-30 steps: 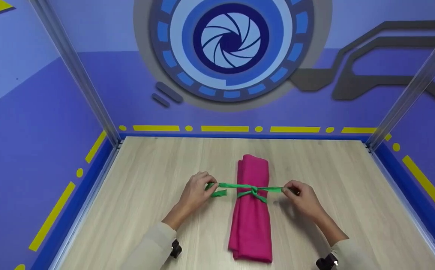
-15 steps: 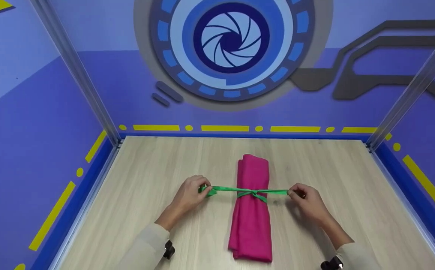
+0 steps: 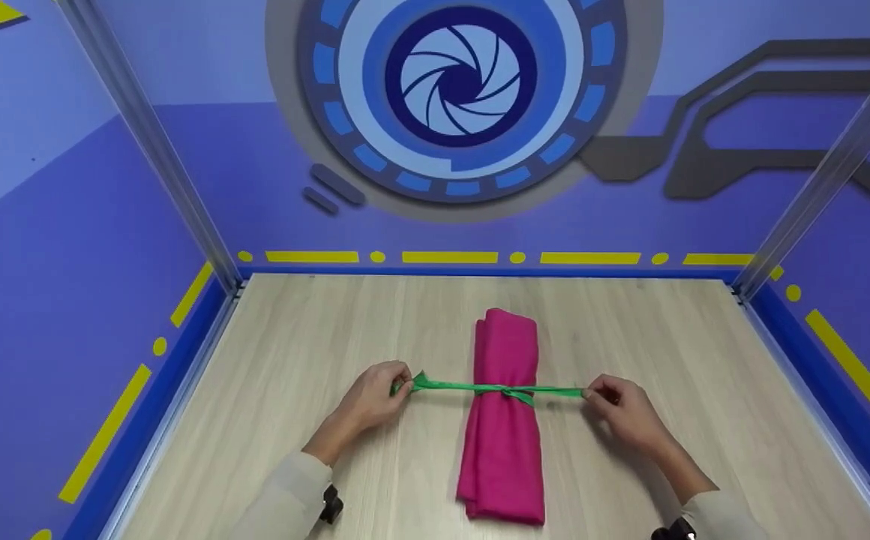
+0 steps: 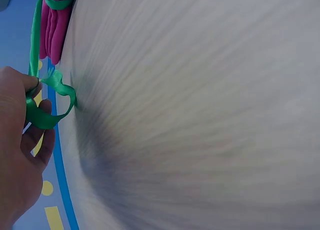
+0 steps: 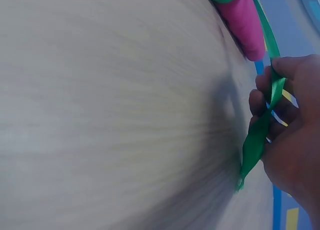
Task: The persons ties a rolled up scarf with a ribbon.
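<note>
A folded magenta cloth lies lengthwise on the table, cinched at its middle by a green ribbon that crosses in a knot on top. To the left of the cloth, my left hand pinches one ribbon end between thumb and finger; in the left wrist view the loose tail curls below the fingers. On the other side, my right hand pinches the opposite end, and its tail hangs past the palm in the right wrist view. Between both hands the ribbon runs nearly straight and taut.
The wood-grain table is bounded by a blue back wall with printed shapes and by side walls. Metal posts stand at the back corners. Dark wrist devices sit at both sleeves.
Both hands have moved apart and slightly toward the front edge, drawing the ribbon straighter. The raised crossing has tightened down onto the cloth, which stays in place.
</note>
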`<state>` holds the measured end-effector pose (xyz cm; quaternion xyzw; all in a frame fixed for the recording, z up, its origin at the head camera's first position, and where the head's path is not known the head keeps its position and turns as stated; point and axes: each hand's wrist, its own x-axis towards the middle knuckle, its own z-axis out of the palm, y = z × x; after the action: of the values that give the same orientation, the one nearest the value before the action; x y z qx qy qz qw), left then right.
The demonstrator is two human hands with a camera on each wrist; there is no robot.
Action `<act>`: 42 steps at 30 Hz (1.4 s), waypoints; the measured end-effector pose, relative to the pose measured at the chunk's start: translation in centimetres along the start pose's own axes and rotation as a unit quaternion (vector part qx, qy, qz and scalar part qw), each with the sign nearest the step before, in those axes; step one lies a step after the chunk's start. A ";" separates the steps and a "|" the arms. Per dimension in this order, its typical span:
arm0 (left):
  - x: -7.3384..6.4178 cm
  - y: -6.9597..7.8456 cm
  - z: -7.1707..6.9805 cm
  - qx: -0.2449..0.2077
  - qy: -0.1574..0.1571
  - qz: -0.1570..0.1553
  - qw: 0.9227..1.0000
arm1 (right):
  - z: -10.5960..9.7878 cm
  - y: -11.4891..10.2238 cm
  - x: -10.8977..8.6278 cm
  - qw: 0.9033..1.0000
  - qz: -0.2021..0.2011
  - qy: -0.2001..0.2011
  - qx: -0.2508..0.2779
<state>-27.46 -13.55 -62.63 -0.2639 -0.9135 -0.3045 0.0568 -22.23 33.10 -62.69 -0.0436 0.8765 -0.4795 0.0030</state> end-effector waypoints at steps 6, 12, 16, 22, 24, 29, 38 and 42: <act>-0.1 -0.3 0.2 -0.014 -0.016 0.008 1.000 | -0.4 0.7 -0.4 1.000 -0.011 -0.016 -0.007; -0.1 -0.4 0.4 -0.023 -0.016 0.007 1.000 | -0.6 1.0 -0.4 1.000 0.006 -0.025 -0.010; 0.0 -0.3 0.4 -0.028 -0.018 0.006 0.999 | -0.7 1.1 -0.5 1.000 0.006 -0.027 -0.005; -0.1 -0.2 0.3 -0.042 -0.031 -0.015 0.999 | -0.9 1.1 -0.7 0.999 0.012 -0.032 0.000; -0.1 -0.2 0.1 -0.037 -0.033 -0.019 0.999 | -1.0 1.0 -0.8 0.999 0.012 -0.032 -0.005; 0.0 -0.3 -0.8 -0.013 -0.028 -0.030 0.999 | -1.6 0.7 -0.7 0.999 0.005 -0.025 -0.030; 0.7 -0.4 -2.3 0.015 -0.002 -0.033 0.999 | -2.5 -0.4 0.6 0.998 0.006 0.017 -0.062; 0.8 -0.7 -2.8 0.036 0.009 -0.045 0.998 | -2.8 -0.7 1.0 0.997 0.007 0.027 -0.077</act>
<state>-28.62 -15.32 -60.51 -0.2174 -0.9342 -0.2764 0.0608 -23.35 35.01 -60.57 -0.0241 0.9107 -0.4119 -0.0208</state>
